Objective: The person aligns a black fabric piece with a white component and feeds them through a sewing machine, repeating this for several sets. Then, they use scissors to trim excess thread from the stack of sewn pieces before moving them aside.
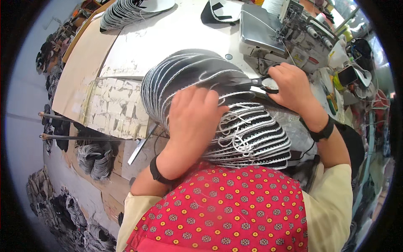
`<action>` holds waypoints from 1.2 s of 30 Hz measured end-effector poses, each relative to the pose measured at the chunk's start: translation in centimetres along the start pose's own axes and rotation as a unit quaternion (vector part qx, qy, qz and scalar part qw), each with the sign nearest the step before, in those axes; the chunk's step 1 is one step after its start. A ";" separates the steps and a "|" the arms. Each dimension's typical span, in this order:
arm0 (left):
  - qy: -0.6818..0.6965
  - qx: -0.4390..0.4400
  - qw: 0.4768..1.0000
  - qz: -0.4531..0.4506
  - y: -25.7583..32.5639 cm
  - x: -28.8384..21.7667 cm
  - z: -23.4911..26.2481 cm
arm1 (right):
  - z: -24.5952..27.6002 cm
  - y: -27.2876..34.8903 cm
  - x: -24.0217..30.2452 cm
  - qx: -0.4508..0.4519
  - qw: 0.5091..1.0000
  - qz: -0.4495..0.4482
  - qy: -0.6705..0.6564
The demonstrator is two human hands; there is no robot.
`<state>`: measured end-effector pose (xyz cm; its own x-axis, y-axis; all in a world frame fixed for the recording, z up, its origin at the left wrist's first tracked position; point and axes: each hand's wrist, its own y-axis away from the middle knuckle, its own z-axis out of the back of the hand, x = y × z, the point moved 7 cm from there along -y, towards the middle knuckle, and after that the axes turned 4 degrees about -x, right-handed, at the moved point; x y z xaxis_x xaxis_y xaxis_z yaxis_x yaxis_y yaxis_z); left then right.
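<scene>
A long fanned row of black, rounded pieces with white overstitched edges (155,90) curves over the table and down to my lap. Loose white thread tails (241,145) tangle across the nearer pieces. My left hand (191,115) is closed over the middle of the row, fingers curled on a black stitched piece; its fingertips are partly hidden. On the right, my right hand (291,86) grips the black handles of a pair of scissors (255,82). Their blades point left, over the black pieces and close to the left hand's fingers.
A sewing machine (289,35) with a metal cover stands at the back right. Another stack of edged pieces (121,17) lies at the far left of the white table (176,33). Near the right edge are a dark phone (347,76) and a tool with orange-green handles (332,104).
</scene>
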<state>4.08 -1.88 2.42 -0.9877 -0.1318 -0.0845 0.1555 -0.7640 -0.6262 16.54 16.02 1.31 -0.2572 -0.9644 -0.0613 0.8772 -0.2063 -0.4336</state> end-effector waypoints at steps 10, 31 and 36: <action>0.044 -0.031 0.996 0.071 0.8 2.3 0.1 | -1.2 1.0 1.0 -0.005 0.996 0.069 -0.055; 0.062 -0.030 0.997 0.044 3.5 2.5 0.0 | -2.8 -4.4 3.4 0.000 0.994 0.097 -0.056; 0.062 -0.043 0.997 0.036 3.8 2.3 0.2 | -2.4 -4.4 4.0 -0.011 0.990 0.127 -0.062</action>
<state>2.46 -5.24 0.05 -0.9696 -0.1004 -0.2230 0.2284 -0.6980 -0.6787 10.65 13.49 0.79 0.0226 -0.9979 -0.0610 0.8975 0.0471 -0.4384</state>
